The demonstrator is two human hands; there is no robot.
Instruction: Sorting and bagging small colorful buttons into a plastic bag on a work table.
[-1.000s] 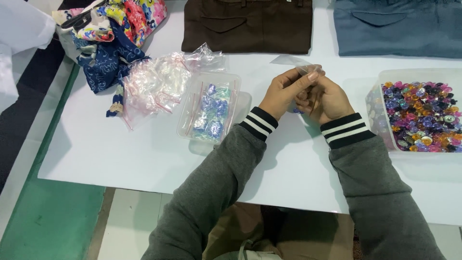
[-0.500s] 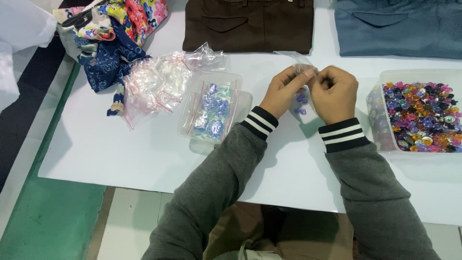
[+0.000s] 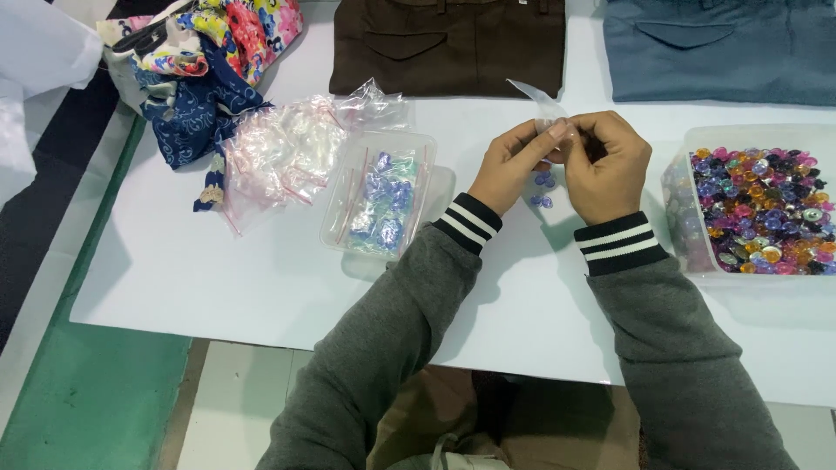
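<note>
Your fingers [image 3: 557, 137] meet at the top edge of a small clear bag [image 3: 542, 152], pinched narrow on it from both sides: left hand [image 3: 514, 165] on its left edge, right hand [image 3: 610, 165] on its right. The bag hangs straight down from the pinch, its long axis running toward you, with a loose clear flap [image 3: 533, 94] sticking up and away to the far left. Both hands are equally close; neither leads. A few pale blue beads [image 3: 543, 181] sit low in the bag, between your palms and just above the table [image 3: 218, 278].

The bag is thin, limp film, glossy and creased. The beads look hard, faceted and shiny.

Further out, to the left of your left hand, a clear plastic tray [image 3: 380, 196] holds filled bags of similar bluish beads. Far-left of that lies a crumpled heap of empty clear bags [image 3: 287, 152] with red seal strips. At the right edge, near your right wrist, a clear tub [image 3: 688, 148] is packed with many-coloured gems [image 3: 762, 209].

Along the far edge lie folded brown cloth [image 3: 448, 43] and blue cloth [image 3: 718, 48], both matte and soft, and a bundle of flowered fabric [image 3: 205, 61] at the far left. The table is smooth and white.
</note>
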